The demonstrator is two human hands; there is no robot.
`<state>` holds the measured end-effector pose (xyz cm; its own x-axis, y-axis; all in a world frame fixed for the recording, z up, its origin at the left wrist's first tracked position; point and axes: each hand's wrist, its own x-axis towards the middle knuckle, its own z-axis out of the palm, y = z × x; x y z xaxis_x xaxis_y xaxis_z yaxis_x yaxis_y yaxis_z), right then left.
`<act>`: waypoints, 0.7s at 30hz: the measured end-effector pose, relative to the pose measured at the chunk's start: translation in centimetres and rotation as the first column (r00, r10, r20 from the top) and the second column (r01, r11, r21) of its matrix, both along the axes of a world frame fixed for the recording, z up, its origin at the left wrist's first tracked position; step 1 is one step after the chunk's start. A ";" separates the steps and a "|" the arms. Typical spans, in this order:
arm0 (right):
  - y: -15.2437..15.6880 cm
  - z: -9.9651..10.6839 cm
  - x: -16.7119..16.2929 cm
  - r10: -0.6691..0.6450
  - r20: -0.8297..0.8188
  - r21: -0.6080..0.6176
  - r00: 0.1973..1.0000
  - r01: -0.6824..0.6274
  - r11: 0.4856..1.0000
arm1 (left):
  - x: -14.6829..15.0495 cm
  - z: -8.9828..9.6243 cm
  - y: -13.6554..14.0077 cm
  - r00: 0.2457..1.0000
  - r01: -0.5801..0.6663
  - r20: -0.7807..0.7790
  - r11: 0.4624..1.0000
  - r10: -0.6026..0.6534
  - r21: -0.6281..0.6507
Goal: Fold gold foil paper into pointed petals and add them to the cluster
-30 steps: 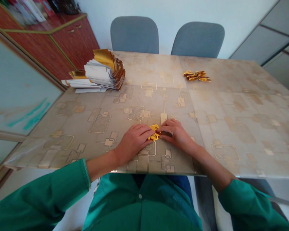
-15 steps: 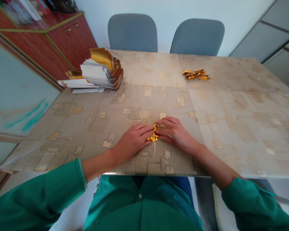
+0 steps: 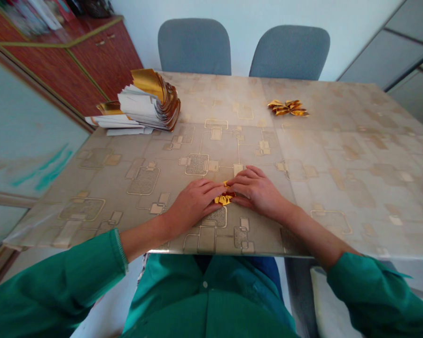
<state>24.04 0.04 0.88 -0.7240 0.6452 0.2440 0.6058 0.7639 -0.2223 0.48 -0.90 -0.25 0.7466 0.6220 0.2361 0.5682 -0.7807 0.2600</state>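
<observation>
Near the table's front edge, a small piece of folded gold foil paper [image 3: 224, 199] lies between my two hands. My left hand [image 3: 196, 199] grips its left side, fingers bent together over it. From the other side, my right hand [image 3: 257, 190] pinches the same paper with thumb and fingertips. The fingers hide much of the paper; its crinkled, shiny front part shows between them. Farther back on the right sits a finished-looking folded gold paper piece [image 3: 288, 108] with several pointed petals, apart from both hands.
A thick stack of gold and white paper sheets [image 3: 141, 110] stands at the table's back left. The patterned tablecloth [image 3: 204, 141] covers the table. Two grey chairs [image 3: 194, 47] stand behind it, against the wall. A red-brown cabinet [image 3: 102, 61] is at the far left.
My right hand's fingers have closed farther over the gold paper, and less of it shows. The left hand stays nearly in place. The stack and the other folded piece have not moved.
</observation>
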 end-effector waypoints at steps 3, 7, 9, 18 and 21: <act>-0.1 0.1 -0.1 -0.018 0.034 0.014 0.999 0.018 1.000 | 0.0 0.0 0.0 1.000 -0.002 -0.010 1.000 0.002 0.020; 0.1 0.4 0.0 -0.015 0.031 -0.045 0.999 0.017 0.999 | 0.0 0.0 0.0 1.000 0.014 -0.021 1.000 -0.013 0.026; 0.3 0.4 0.1 -0.007 0.014 -0.061 1.000 0.008 0.998 | 0.0 -0.1 0.1 0.999 0.041 -0.015 0.998 -0.041 0.046; 0.1 0.0 -0.3 0.033 -0.009 -0.050 0.999 -0.034 0.998 | -0.3 0.4 1.1 0.991 0.119 -0.072 0.989 -0.113 0.083; 0.0 -0.4 -0.4 0.009 -0.026 -0.057 1.000 -0.010 0.998 | -0.1 1.0 1.1 0.991 0.110 -0.083 0.988 -0.101 0.110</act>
<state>23.61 0.04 0.52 -0.7242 0.6516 0.2257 0.5921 0.7554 -0.2809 0.36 0.22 0.73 0.8253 0.5111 0.2401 0.4960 -0.8594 0.1244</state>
